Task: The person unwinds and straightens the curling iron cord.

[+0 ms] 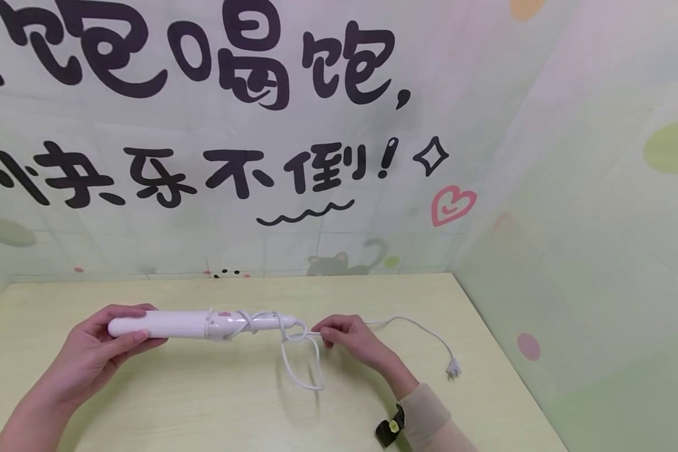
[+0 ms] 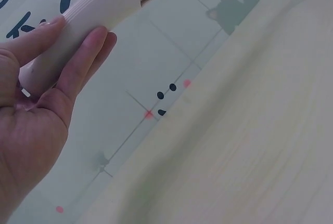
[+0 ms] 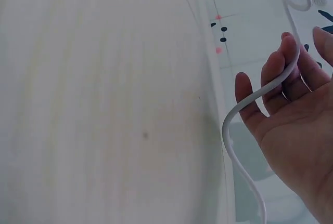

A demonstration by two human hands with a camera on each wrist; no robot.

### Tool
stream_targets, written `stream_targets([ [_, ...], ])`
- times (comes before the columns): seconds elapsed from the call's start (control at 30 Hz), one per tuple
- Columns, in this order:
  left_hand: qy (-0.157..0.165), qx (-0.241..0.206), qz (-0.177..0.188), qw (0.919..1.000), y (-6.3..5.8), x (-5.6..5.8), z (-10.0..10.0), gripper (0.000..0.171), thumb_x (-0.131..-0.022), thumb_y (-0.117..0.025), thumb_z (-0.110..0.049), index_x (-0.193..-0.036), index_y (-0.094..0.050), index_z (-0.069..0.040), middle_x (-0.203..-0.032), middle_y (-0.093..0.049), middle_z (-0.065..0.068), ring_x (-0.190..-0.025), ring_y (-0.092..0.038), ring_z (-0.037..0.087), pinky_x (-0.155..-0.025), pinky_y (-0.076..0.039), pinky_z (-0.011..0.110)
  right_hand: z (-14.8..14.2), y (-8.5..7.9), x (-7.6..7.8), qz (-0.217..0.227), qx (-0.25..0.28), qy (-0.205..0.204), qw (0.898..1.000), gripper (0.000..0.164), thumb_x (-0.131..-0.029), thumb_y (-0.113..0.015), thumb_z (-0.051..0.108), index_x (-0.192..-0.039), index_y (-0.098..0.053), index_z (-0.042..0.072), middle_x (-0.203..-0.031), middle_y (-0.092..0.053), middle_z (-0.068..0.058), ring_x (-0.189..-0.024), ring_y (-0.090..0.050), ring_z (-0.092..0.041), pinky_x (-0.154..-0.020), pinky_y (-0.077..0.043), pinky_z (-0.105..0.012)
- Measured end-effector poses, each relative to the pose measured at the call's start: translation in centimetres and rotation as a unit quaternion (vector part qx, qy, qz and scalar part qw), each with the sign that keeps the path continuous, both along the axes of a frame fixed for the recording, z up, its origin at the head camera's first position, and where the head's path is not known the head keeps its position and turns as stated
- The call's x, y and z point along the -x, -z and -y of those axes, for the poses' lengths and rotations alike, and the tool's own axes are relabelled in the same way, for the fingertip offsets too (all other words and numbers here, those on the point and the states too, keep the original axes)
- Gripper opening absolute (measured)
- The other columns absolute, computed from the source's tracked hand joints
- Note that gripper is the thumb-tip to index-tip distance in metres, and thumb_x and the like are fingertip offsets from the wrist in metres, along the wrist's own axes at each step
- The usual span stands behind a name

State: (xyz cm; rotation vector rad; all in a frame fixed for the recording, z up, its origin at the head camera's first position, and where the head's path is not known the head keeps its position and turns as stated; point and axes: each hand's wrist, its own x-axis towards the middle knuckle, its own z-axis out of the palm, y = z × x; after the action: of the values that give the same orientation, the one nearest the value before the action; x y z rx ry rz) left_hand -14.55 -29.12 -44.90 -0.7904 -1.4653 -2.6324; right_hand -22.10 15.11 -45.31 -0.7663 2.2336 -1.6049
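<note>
A white hair straightener [image 1: 164,324] lies level above the table, its cord [image 1: 248,322] wrapped loosely round the handle end. My left hand [image 1: 98,351] grips its rounded barrel end, thumb on the near side and fingers behind. The same barrel [image 2: 78,37] shows in the left wrist view, held by the fingers and thumb of the left hand [image 2: 36,115]. My right hand [image 1: 356,339] holds the loose cord just right of the handle. In the right wrist view the cord [image 3: 229,117] crosses the bent fingers of the right hand [image 3: 296,109], the thumb standing apart.
Beyond my right hand the cord runs over the pale wooden table [image 1: 203,402] to its plug [image 1: 454,368] at the right. A printed wall [image 1: 231,238] stands along the back edge, another [image 1: 610,282] along the right. A dark band [image 1: 390,427] sits at my right wrist.
</note>
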Motion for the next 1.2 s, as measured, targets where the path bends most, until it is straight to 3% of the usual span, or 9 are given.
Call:
stream_targets([
  [0.17,0.018,-0.031,-0.008,0.9993,-0.1,0.1,0.4,0.048,-0.095,-0.033,0.033,-0.128,-0.060,0.012,-0.133,-0.063,0.017,-0.117,-0.067,0.029,-0.095,-0.059,0.051,-1.1,0.0,0.6,0.005,0.007,0.059,0.998,0.018,-0.098,-0.068,0.006,-0.108,-0.074,-0.008,-0.099,-0.072,-0.022,-0.085,-0.062,-0.010,-0.075,-0.055,-0.018],
  [0.27,0.024,-0.046,-0.011,0.9986,-0.1,0.1,0.7,0.048,-0.095,-0.031,0.033,-0.128,-0.059,0.013,-0.133,-0.063,0.018,-0.117,-0.067,0.030,-0.095,-0.057,0.052,-1.8,0.0,0.9,-0.002,0.009,0.082,0.997,0.018,-0.098,-0.069,0.005,-0.107,-0.074,-0.010,-0.101,-0.074,-0.019,-0.089,-0.063,-0.010,-0.078,-0.055,-0.017],
  [0.37,0.025,-0.054,-0.012,0.9981,0.0,0.1,0.8,0.048,-0.095,-0.030,0.033,-0.129,-0.059,0.013,-0.133,-0.064,0.019,-0.117,-0.066,0.030,-0.095,-0.057,0.052,-2.5,-0.1,1.1,-0.002,0.006,0.105,0.994,0.017,-0.098,-0.068,0.005,-0.106,-0.073,-0.010,-0.097,-0.073,-0.018,-0.085,-0.061,-0.010,-0.074,-0.053,-0.019],
  [0.6,0.025,-0.080,-0.013,0.9964,0.1,0.0,1.3,0.050,-0.095,-0.029,0.034,-0.129,-0.059,0.014,-0.132,-0.065,0.022,-0.116,-0.067,0.032,-0.095,-0.056,0.053,-4.4,-0.3,1.3,0.015,0.001,0.135,0.991,0.022,-0.102,-0.065,0.010,-0.108,-0.072,-0.010,-0.081,-0.062,0.000,-0.075,-0.053,-0.011,-0.063,-0.048,-0.024],
  [1.0,0.028,-0.102,-0.007,0.9943,0.7,-0.3,2.5,0.050,-0.095,-0.026,0.034,-0.129,-0.057,0.015,-0.132,-0.064,0.024,-0.118,-0.066,0.035,-0.097,-0.055,0.054,-7.6,-1.3,1.6,0.024,0.027,0.178,0.983,0.026,-0.104,-0.063,0.013,-0.109,-0.068,-0.012,-0.073,-0.051,0.000,-0.069,-0.048,-0.015,-0.062,-0.045,-0.023],
  [1.2,0.040,-0.116,-0.008,0.9924,1.0,-0.4,3.0,0.052,-0.095,-0.024,0.034,-0.130,-0.057,0.015,-0.133,-0.063,0.025,-0.119,-0.065,0.036,-0.099,-0.053,0.055,-8.2,-1.6,1.7,0.028,0.035,0.211,0.976,0.027,-0.103,-0.065,0.015,-0.111,-0.068,-0.011,-0.079,-0.052,0.000,-0.071,-0.046,-0.015,-0.062,-0.043,-0.022],
])
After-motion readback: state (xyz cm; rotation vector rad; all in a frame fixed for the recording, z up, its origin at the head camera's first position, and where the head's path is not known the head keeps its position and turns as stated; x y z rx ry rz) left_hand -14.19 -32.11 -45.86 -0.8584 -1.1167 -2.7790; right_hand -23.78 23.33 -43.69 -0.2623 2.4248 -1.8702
